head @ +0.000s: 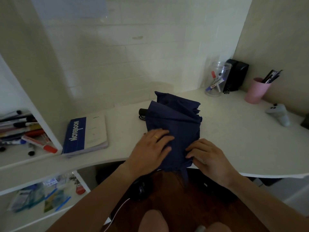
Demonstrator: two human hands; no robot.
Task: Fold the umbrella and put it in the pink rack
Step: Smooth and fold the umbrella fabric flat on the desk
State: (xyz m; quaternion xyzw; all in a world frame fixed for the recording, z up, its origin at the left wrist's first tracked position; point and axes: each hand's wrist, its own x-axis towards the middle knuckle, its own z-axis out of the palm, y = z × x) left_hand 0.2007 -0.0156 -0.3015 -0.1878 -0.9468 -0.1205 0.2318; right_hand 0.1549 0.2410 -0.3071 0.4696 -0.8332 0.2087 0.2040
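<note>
Left fingers (163, 136): straight, spread flat on the navy cloth, pressing it down, curled round nothing.
Right fingers (192, 150): bent at the near right edge of the cloth, seemingly pinching a fold; exact grip hard to tell.
Left hand (150, 148): palm down on the canopy's near left part.
Right hand (209, 158): just beside the left, at the cloth's edge.
Umbrella (175, 118): collapsed, lying on the white desk (234, 139) near its front edge, canopy loose and crumpled, black handle (142, 112) poking out at the far left.
Handling: probably light; cloth soft, slippery, apt to spring open; ribs beneath stiff.
Best hold: likely round the gathered panels, wrapped tight, then carried by the handle.
Pink rack: not clearly in view; only a pink cup (256, 91) far right.
</note>
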